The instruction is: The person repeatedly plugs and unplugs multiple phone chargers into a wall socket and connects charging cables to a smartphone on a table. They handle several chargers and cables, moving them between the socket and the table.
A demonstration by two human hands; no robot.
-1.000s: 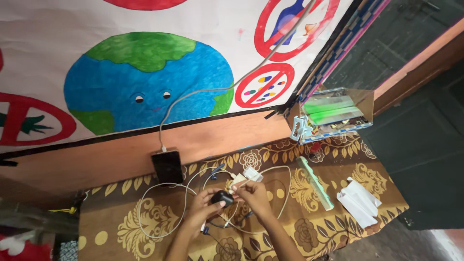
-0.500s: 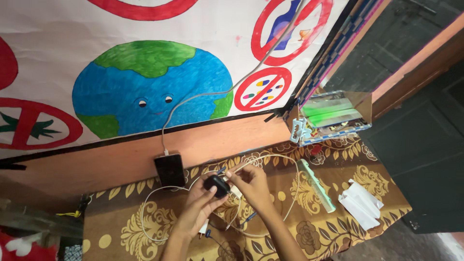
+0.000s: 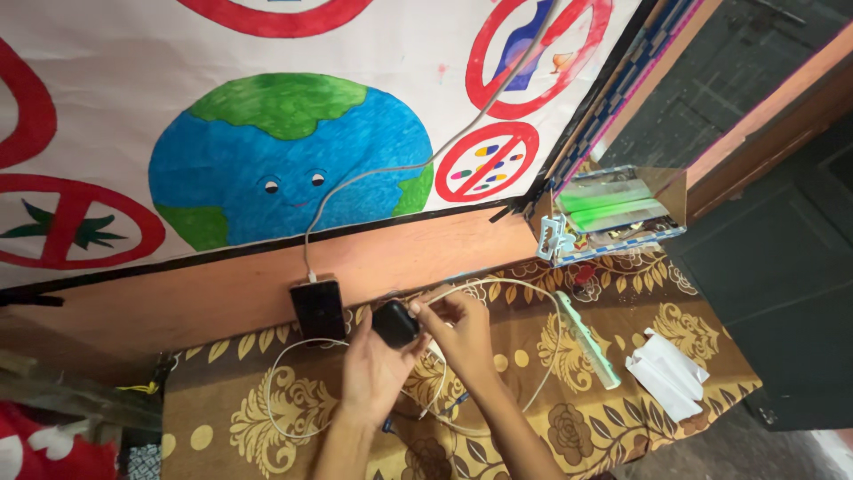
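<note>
Left hand (image 3: pixel 373 369) with closed grip on black charger (image 3: pixel 395 324); right hand (image 3: pixel 462 333) pinching white cable (image 3: pixel 533 298) beside it, above patterned surface (image 3: pixel 640 418).

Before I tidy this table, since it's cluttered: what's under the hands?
Under the left hand and right hand, white cables loop over the brown floral cloth. The left hand holds a black adapter. What lies directly beneath the palms is covered.

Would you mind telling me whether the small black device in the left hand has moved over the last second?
Yes. The black device has risen off the cloth toward the wall, now level with the propped phone, held in the left hand.
</note>
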